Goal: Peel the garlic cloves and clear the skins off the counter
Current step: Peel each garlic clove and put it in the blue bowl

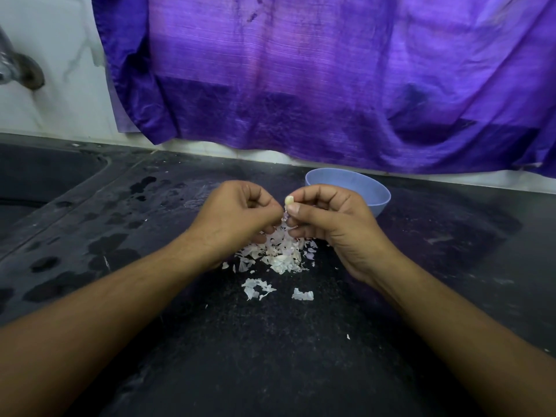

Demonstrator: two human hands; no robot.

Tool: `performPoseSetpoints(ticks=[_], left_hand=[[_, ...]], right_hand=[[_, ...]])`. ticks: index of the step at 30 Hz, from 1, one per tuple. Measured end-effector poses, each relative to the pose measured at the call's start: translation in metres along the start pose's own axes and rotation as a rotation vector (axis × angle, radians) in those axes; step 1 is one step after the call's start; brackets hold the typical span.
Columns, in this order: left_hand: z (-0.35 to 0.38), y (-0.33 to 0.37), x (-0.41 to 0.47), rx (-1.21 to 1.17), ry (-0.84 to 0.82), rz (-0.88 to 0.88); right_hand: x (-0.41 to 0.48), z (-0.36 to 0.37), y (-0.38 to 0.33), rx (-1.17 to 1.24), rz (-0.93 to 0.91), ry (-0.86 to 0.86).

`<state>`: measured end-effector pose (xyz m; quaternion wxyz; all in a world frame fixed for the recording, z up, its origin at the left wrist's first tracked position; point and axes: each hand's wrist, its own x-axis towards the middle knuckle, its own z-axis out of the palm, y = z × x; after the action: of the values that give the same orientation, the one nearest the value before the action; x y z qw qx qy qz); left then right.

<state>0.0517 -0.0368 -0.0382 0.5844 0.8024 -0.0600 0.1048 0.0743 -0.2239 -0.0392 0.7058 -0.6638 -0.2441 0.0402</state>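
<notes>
My right hand [326, 219] pinches a pale garlic clove [288, 200] between thumb and forefinger above the dark counter. My left hand [233, 216] faces it, fingertips closed on a strip of skin [284, 216] hanging from the clove. Directly below both hands lies a pile of white and pinkish garlic skins [279, 254]. A few loose skin pieces [257, 288] lie nearer to me. A light blue bowl [376, 195] stands just behind my right hand; its contents are hidden.
The black stone counter [270, 341] has wet patches on its left side [111, 248]. A dark sink basin [39, 179] is at the far left, with a metal tap [18, 70] on the white wall. A purple cloth [331, 79] hangs behind the counter.
</notes>
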Motion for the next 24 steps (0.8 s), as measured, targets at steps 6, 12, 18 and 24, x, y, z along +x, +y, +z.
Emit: performPoseSetpoints(ticks=[6,12,18,24], left_hand=[[-0.0028,0.0029,-0.0012,-0.041,-0.040,0.039],[-0.0021,0.0062,-0.0013,-0.157,-0.060,-0.002],[-0.0017,0.0051,0.0003,-0.228,-0.057,-0.081],[-0.0015,0.0039,0.0005,-0.238,-0.078,-0.103]], right_hand=[[0.0014,-0.0021,0.0010,-0.014,0.021,-0.004],[0.0018,-0.0040,0.0038,-0.189,-0.059,0.008],[0.0027,-0.0073,0.0029,-0.318,-0.114,0.003],[0.0026,-0.0071,0.0075,-0.356,-0.143,-0.005]])
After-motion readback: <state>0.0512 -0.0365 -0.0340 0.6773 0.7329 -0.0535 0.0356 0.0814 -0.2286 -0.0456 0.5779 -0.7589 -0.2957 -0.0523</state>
